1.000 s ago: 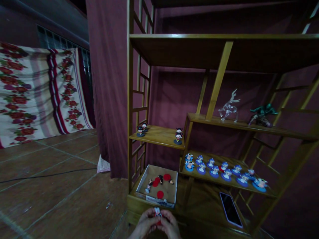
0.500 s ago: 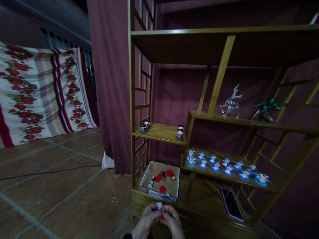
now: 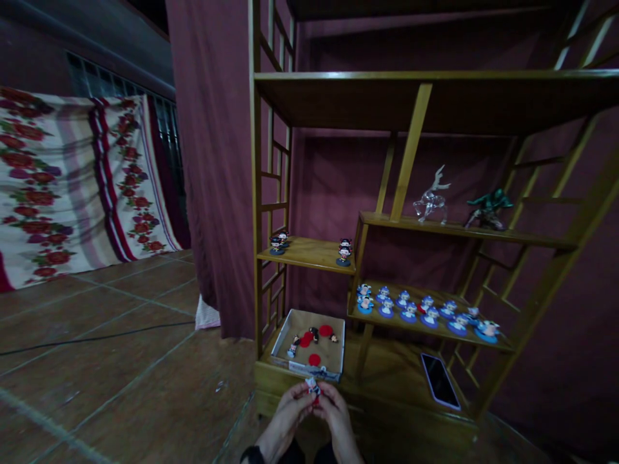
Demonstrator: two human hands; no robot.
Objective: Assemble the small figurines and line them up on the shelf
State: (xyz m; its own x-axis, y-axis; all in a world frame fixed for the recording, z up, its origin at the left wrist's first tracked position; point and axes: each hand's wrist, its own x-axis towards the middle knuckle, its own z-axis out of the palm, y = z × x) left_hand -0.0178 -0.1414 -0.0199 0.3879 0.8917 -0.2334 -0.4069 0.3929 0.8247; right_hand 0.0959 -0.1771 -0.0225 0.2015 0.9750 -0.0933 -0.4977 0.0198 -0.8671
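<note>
A small figurine point(image 3: 312, 386), whitish and dark with red at its lower end, is held upright between my two hands. My left hand point(image 3: 290, 412) grips it from the left with closed fingers. From the other side, my right hand point(image 3: 334, 409) pinches it, low near the red part. Just beyond my fingers sits a shallow cardboard box point(image 3: 342, 351) with loose figurine parts and red discs inside. A white-and-dark figurine point(image 3: 293, 347) lies at the box's left side, and a red disc point(image 3: 314, 359) lies near its front wall.
Figurines in dark and red point(image 3: 343, 252) stand on the small left shelf point(image 3: 309, 250). Several blue-based figurines point(image 3: 409, 312) line the lower right shelf. Above are a clear deer ornament point(image 3: 431, 200) and a green figure point(image 3: 488, 209). A phone point(image 3: 440, 380) lies at the bottom right.
The view has shifted slightly, so the shelves sit a little farther left. Both hands have risen slightly in view with the figurine still between them.
</note>
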